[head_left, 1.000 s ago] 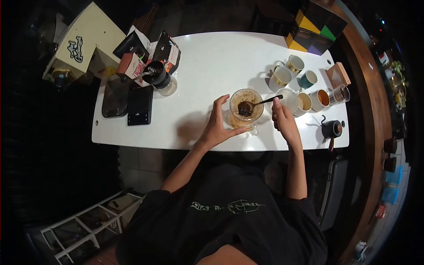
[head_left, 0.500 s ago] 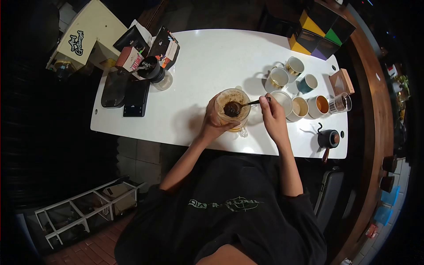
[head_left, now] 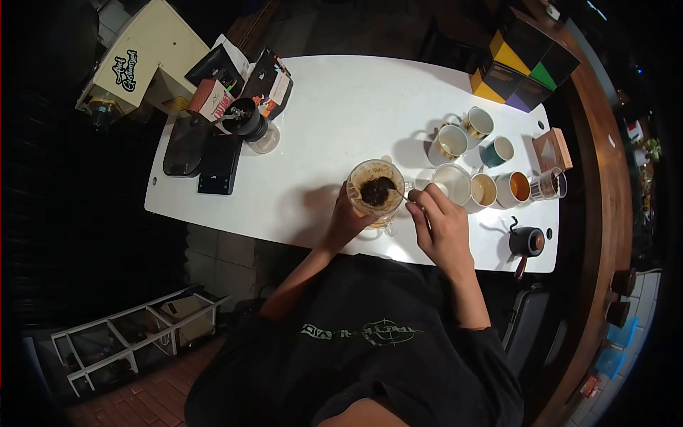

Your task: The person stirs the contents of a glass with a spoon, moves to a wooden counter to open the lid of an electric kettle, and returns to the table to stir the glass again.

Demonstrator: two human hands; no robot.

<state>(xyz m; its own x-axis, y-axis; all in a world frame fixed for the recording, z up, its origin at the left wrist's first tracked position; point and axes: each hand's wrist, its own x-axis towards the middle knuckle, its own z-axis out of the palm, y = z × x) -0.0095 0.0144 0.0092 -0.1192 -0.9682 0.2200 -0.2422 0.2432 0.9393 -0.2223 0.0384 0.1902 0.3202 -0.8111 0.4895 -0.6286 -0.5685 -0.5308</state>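
Note:
A glass dripper [head_left: 375, 188] with dark wet coffee grounds stands near the front edge of the white table [head_left: 341, 107]. My left hand [head_left: 341, 217] wraps around its left side. My right hand [head_left: 437, 224] holds a spoon [head_left: 403, 196] by the handle, with the bowl sunk in the grounds. A glass server shows under the dripper, mostly hidden by it.
Several cups [head_left: 469, 153] cluster at the right, with a glass [head_left: 549, 183] and a small black kettle [head_left: 528, 242]. A hand grinder [head_left: 249, 122], black scales [head_left: 203, 156] and coffee bags [head_left: 242, 78] lie at the left. Coloured boxes [head_left: 523, 67] stand at the back right.
My left hand closed around the dripper. My right hand came nearer my body, swinging the spoon handle round while the bowl stayed in the grounds.

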